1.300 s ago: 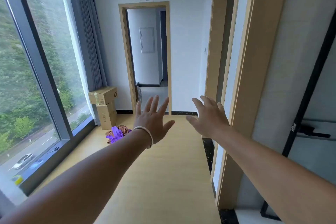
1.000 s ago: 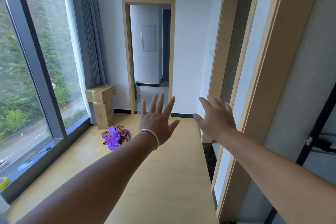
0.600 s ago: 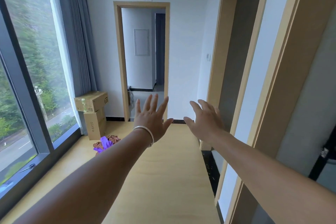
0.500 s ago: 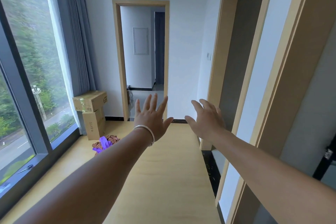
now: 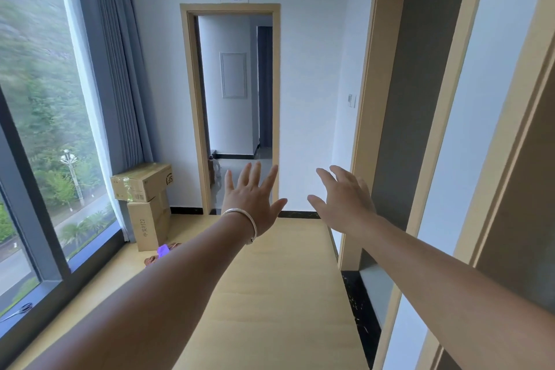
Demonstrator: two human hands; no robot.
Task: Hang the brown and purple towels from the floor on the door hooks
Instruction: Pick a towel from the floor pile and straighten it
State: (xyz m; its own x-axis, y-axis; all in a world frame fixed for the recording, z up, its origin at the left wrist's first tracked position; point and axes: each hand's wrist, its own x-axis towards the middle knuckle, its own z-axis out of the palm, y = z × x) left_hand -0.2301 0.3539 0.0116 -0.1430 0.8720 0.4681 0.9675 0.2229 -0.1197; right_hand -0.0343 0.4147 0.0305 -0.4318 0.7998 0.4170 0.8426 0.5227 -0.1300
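Observation:
Both arms reach forward down a corridor with a light wooden floor. My left hand [image 5: 253, 201], a bracelet on its wrist, is spread with straight fingers and holds nothing. My right hand [image 5: 342, 199] is also spread and empty, beside the nearest right door frame. The purple towel [image 5: 163, 249] and the brown towel [image 5: 151, 259] lie bunched on the floor at the left, in front of the cardboard boxes. My left forearm hides most of them. No door hooks are in view.
Two stacked cardboard boxes [image 5: 145, 198] stand in the left corner under a grey curtain [image 5: 117, 69]. A big window [image 5: 39, 129] runs along the left, with scissors [image 5: 18, 311] on its sill. An open doorway [image 5: 234, 105] lies ahead; door frames [image 5: 365, 129] line the right.
The view has advanced down the corridor and tilted up. The boxes and far doorway look nearer. My left forearm now covers most of the towels. Both hands stay spread and empty.

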